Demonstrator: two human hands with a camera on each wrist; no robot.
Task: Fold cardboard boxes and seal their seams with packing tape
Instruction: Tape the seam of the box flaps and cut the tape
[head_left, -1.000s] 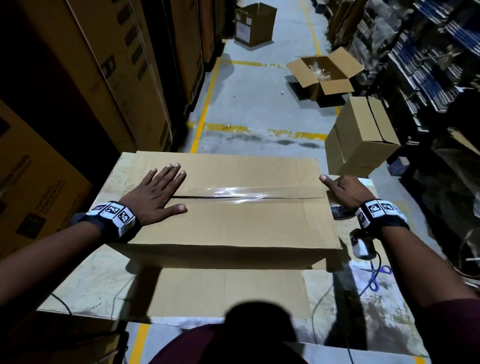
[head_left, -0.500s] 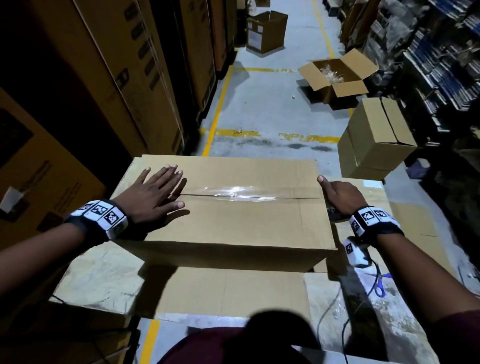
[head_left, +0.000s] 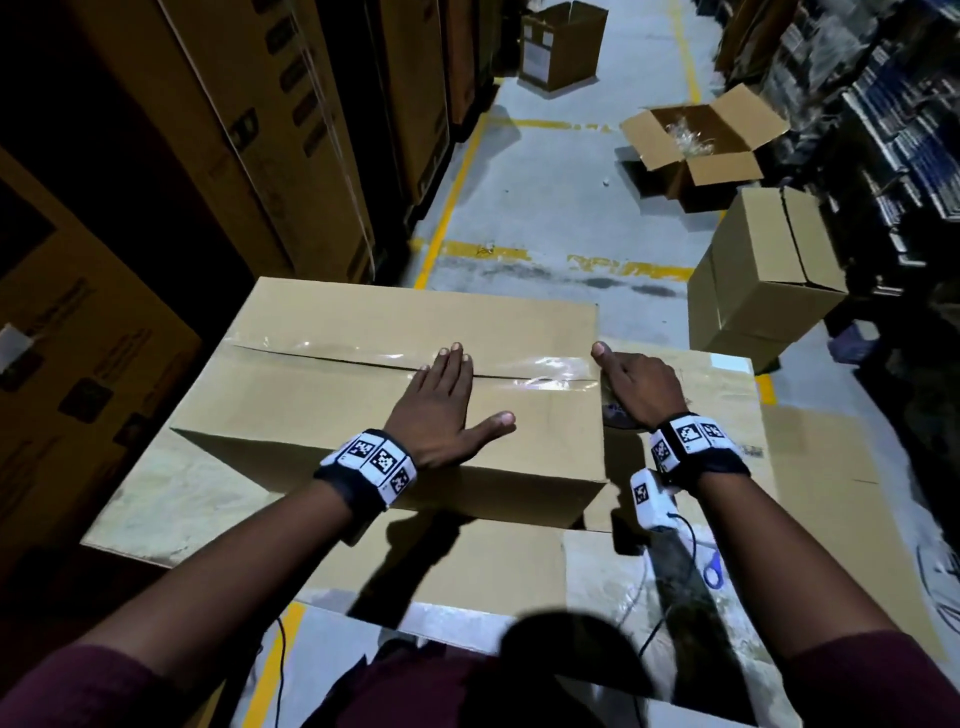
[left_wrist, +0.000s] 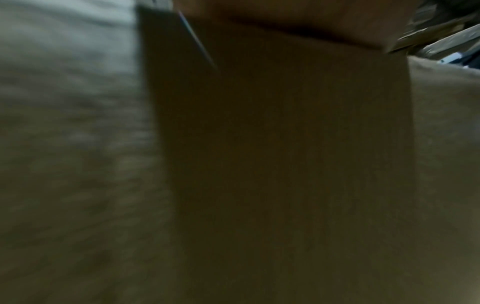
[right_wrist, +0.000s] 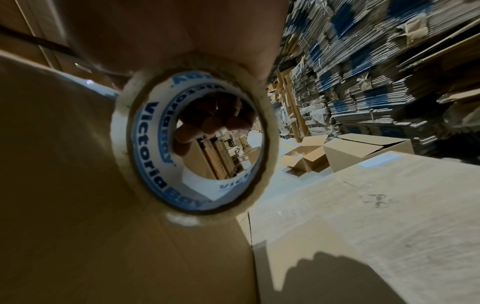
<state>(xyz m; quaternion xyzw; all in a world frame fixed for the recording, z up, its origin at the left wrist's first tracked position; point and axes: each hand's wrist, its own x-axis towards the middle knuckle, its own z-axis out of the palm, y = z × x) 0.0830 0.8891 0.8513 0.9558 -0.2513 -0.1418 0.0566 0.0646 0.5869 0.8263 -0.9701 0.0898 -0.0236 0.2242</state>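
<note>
A closed cardboard box lies in front of me on a cardboard-covered work surface. A strip of clear packing tape runs along its top seam. My left hand lies flat on the box top right of centre, fingers straight and fingertips on the tape. At the box's right end my right hand grips a roll of packing tape, thumb at the top corner. The right wrist view shows curled fingers through the roll's core, the roll held against the box side. The left wrist view is blurred cardboard.
Blue-handled scissors lie on the work surface by my right forearm. On the floor beyond stand a closed box, an open box and another open box. Tall cartons line the left; stacked flat cardboard fills the right.
My left hand has slid along the taped seam from the box's left end to right of centre. The right hand stays at the right end with the roll.
</note>
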